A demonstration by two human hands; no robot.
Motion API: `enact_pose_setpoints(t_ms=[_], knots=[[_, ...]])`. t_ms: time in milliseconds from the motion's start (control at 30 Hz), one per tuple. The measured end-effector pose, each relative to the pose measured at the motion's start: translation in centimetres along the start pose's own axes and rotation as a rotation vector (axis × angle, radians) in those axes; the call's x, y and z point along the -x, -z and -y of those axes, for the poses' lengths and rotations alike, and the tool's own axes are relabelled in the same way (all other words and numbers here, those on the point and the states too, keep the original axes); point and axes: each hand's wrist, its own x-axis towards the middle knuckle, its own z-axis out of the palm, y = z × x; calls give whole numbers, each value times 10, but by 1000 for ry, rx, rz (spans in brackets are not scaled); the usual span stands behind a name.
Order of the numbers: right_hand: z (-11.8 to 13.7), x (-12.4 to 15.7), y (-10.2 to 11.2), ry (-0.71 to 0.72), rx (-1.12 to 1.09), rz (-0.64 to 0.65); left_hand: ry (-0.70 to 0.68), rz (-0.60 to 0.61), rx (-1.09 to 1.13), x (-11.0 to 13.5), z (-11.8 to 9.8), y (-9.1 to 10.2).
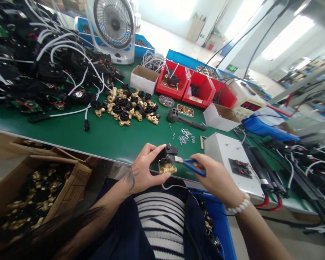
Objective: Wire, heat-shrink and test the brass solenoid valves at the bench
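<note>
Near the front edge of the green bench, my left hand point(143, 169) is closed around a brass valve fitting point(168, 169) with a black housing point(171, 150) on top. A white cable hangs below it. In my right hand point(212, 173) are blue-handled pliers point(194, 167), gripped by the handles. The pliers' jaws touch the joint between the black part and the brass; what lies between the jaws is too small to make out. Beyond my hands, several small wire clips point(184, 136) lie loose on the bench, with a dark grey handle-like tool point(186, 120) behind them.
Many brass fittings with black caps point(130, 104) are piled left of centre. Black housings with white cables point(48, 79) crowd the left. Red bins point(174, 81), a white carton point(143, 78) and a fan point(115, 29) line the back. A grey box point(230, 159) stands at right.
</note>
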Motion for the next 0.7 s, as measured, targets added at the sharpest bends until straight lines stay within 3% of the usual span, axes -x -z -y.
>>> enact_pose_setpoints(t_ms=[33,100,133,167,200,300,333,367,467,500,567,633,667,700], knots=[[0,0,1,-10,-16,-107,-1,-1,2,0,0,0],[1,0,2,-30,-91,-442,-10,-5,3,0,0,0],[2,0,1,-39,-109,-538,-15,-5,1,0,0,0],[3,-1,0,-40,-106,-543,-18,-5,-3,0,-1,0],[4,-1,-2,-33,-87,-471,-18,-4,-6,0,-1,0],[6,-1,-5,9,18,-81,6,3,9,0,-2,1],[6,-1,-5,18,29,-50,12,4,19,0,-2,1],[6,-1,-4,15,22,-96,12,4,26,1,-2,0],[4,0,-2,-37,-54,-447,-18,-11,8,1,-3,0],[3,0,-3,-47,-61,-500,-26,-17,-4,0,-3,-1],[2,0,-6,-28,-11,-369,-19,-7,-17,0,-3,0],[1,-2,-7,18,73,-90,13,11,-3,-1,-3,1],[2,-3,-6,36,97,-14,27,14,7,-1,-3,1],[2,-3,-5,42,99,-24,35,21,16,-1,-3,2]])
